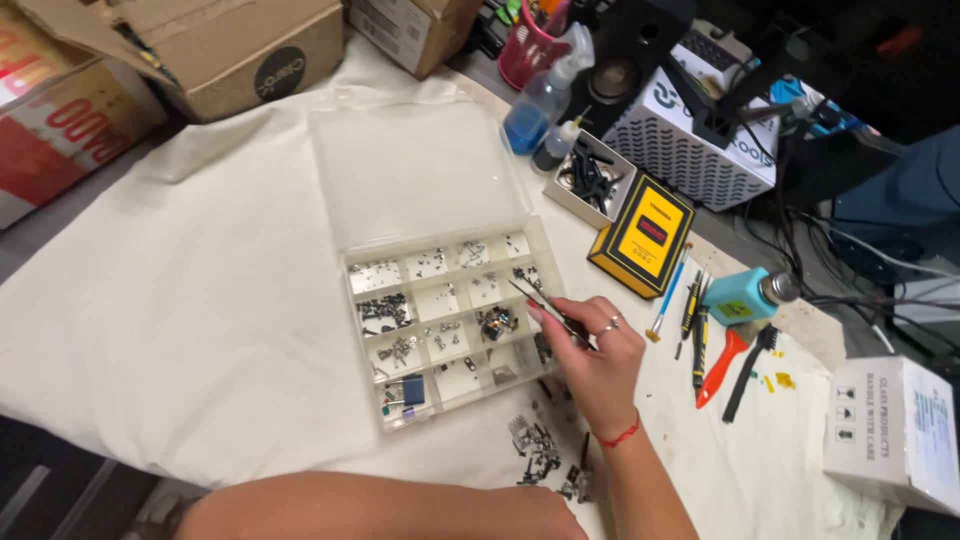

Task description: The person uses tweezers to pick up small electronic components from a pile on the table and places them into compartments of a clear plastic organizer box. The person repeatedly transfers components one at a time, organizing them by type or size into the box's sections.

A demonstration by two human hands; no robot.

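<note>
Head view, looking down at a surface (200,300) draped in white cloth; a clear plastic compartment box (450,325) lies open at centre, its lid (410,170) folded back toward the far side; the cells hold small screws and metal bits, and one near-left cell holds a small blue part (412,390).

Right hand (595,360) reaches in from the near right, fingers pinched shut on thin tweezers (545,308); the tips point far-left over the right-hand column of cells, above or just at the cell of dark mixed parts (497,321); whether the tips carry a piece is too small to tell. Left hand is not visible as such; only a forearm (380,510) crosses the near edge, so its state cannot be told.

A loose heap of small parts (545,460) sits on the cloth just near of the box, close under the right wrist.

Risks, as judged: a slack pinch could flick a tiny part into a wrong cell or into the cloth folds, where it would be hard to find; the wrist or forearm could sweep the loose heap; a nudge on the light box could jumble cells; the teal dispenser bottle (750,295) and blue spray bottle (540,100) stand to the right and far, apart from the hand.
</note>
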